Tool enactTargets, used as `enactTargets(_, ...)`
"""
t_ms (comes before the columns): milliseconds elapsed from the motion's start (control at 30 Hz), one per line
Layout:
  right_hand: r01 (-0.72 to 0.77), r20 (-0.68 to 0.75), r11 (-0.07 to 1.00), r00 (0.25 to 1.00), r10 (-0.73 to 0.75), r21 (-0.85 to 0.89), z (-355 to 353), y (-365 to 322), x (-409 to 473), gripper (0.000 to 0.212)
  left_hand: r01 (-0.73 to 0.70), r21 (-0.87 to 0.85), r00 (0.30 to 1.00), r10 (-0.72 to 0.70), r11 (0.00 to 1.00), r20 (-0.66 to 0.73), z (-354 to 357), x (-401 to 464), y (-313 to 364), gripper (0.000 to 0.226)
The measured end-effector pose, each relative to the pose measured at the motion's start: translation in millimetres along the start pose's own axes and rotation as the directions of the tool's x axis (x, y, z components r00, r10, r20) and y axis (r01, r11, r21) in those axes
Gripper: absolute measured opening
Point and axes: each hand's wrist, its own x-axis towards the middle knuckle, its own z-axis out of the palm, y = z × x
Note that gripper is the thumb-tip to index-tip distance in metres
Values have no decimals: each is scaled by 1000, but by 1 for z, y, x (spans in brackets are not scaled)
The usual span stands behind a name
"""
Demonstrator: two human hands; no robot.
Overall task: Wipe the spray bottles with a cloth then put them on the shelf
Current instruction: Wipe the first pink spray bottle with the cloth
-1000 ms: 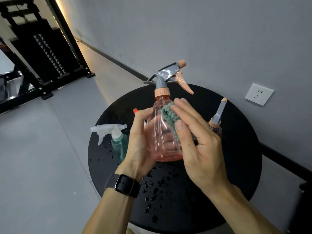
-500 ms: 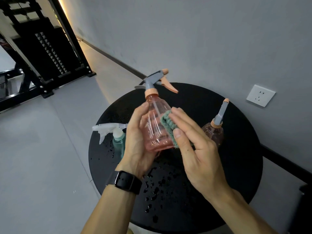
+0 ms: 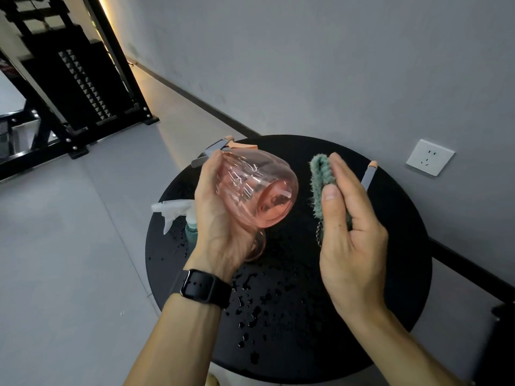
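My left hand grips the pink spray bottle above the round black table. The bottle is tipped over, its base facing me and its grey-and-orange trigger head pointing away to the left. My right hand holds the green fluffy cloth folded against its fingers, a short gap to the right of the bottle, not touching it. A teal bottle with a white trigger stands on the table behind my left hand. Another bottle's grey nozzle shows behind my right hand; its body is hidden.
Water drops lie scattered on the table top in front of my hands. A black metal shelf frame stands on the grey floor at the far left. A white wall socket is on the grey wall to the right.
My left hand has tipped the pink bottle from upright onto its side, base towards me. The cloth has come off the bottle and my right hand has moved a little to the right.
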Motion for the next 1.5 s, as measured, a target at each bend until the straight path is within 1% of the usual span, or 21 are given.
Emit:
enactTargets(100, 80, 4, 996, 997, -80, -37, 8, -6, 0, 38, -6, 30, 999, 7, 1000, -33, 4, 1, -2, 63)
enactTargets(200, 177, 56, 982, 983, -173, -69, 18, -8, -2, 37, -7, 34, 1000, 6, 999, 20, 9, -1, -6, 50)
enactTargets(267, 246, 89, 965, 967, -238, -95, 24, -8, -4, 38, -14, 9, 999, 13, 1000, 40, 12, -1, -10, 53)
enactTargets(400, 394, 189, 908, 912, -365, -143, 32, -3, -11, 38, 24, -90, 998, -19, 996, 57, 14, -2, -13, 60)
enactTargets(467, 463, 237, 872, 875, -422, -158, 34, 1, -17, 37, 22, -95, 999, -18, 995, 45, 15, -2, -12, 59)
enactTargets(533, 506, 277, 843, 849, -450, -181, 32, 7, -22, 41, 24, -94, 999, -19, 995, 51, 15, -2, -8, 59)
enactTargets(633, 517, 293, 825, 844, -449, -227, 25, 15, -22, 49, 52, -113, 997, -44, 992, 67, 16, -3, -3, 64)
enactTargets(767, 452, 212, 848, 889, -405, -275, 19, 18, -14, 41, 25, -80, 997, -20, 996, 68, 14, -2, 1, 74)
enactTargets(800, 430, 180, 860, 902, -393, -273, 19, 16, -10, 40, 21, -65, 998, -17, 998, 65, 14, -3, 0, 72)
enactTargets(867, 400, 126, 881, 916, -380, -254, 19, 11, -2, 38, 31, -53, 996, -27, 998, 80, 15, -5, -3, 61)
enactTargets(967, 406, 91, 885, 914, -395, -228, 22, -1, 4, 38, 27, -75, 996, -21, 997, 86, 19, -8, -9, 47)
enactTargets(1100, 455, 147, 871, 889, -433, -187, 26, -9, 0, 36, 5, -113, 994, 8, 994, 109, 19, -6, -12, 51)
enactTargets(1233, 521, 236, 838, 845, -480, -159, 26, 0, -12, 35, 41, -131, 991, -24, 991, 130, 16, -6, -13, 53)
enactTargets(1367, 563, 322, 798, 812, -487, -215, 20, 13, -20, 47, 30, -113, 992, -16, 993, 125, 14, -7, -9, 55)
enactTargets(1500, 574, 279, 774, 815, -508, -267, 15, 18, -17, 47, 35, -106, 989, -19, 994, 144, 16, -8, -6, 59)
